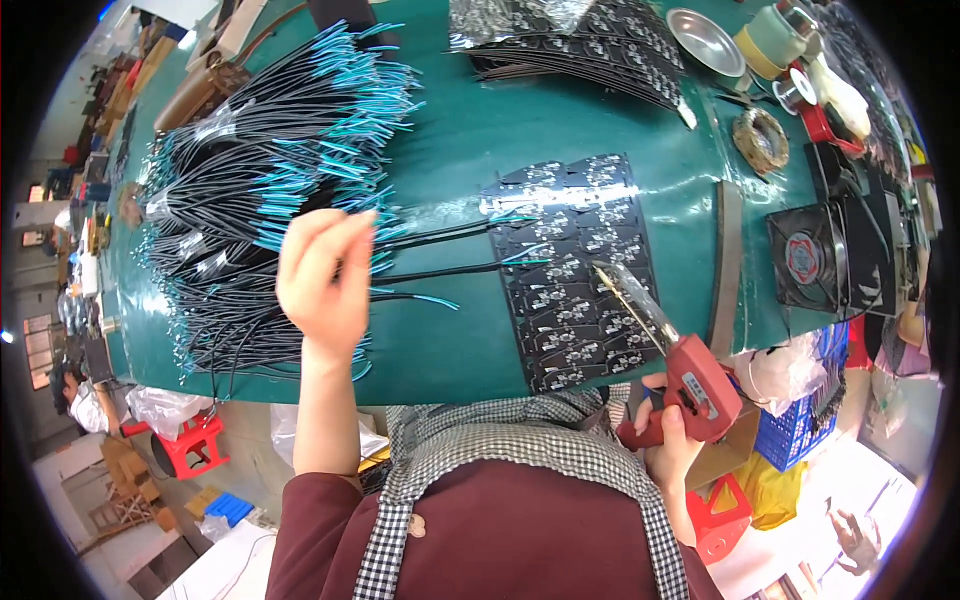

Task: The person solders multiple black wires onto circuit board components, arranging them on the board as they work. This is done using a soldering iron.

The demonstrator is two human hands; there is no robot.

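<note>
My left hand (325, 280) is pinched shut over the edge of the big heap of thin black wires with turquoise stripped ends (260, 190); finger and thumb are closed together, apparently on one wire, though the hand hides the grip itself. My right hand (668, 432) is wrapped tight round the grip of the red pistol-shaped soldering gun (690, 375), whose metal tip (606, 272) rests on, or just over, the black panel of small circuit boards (575, 270) lying on the green table top (450, 140).

Three black wires (450, 265) already run from beside my left hand across to the panel's left edge, their turquoise ends touching it.

To do this step well, I judge the picked wire should be drawn clear of its neighbours so only one comes, then laid with its bare end flat on the pad next to the tip. The iron should stay low and steady, off the wires' insulation.

Further out, a second stack of black board panels (590, 45) lies at the far edge, with a round metal dish (703, 40), a roll of tan tape (765, 45) and a small black fan (815, 255) to the right.
</note>
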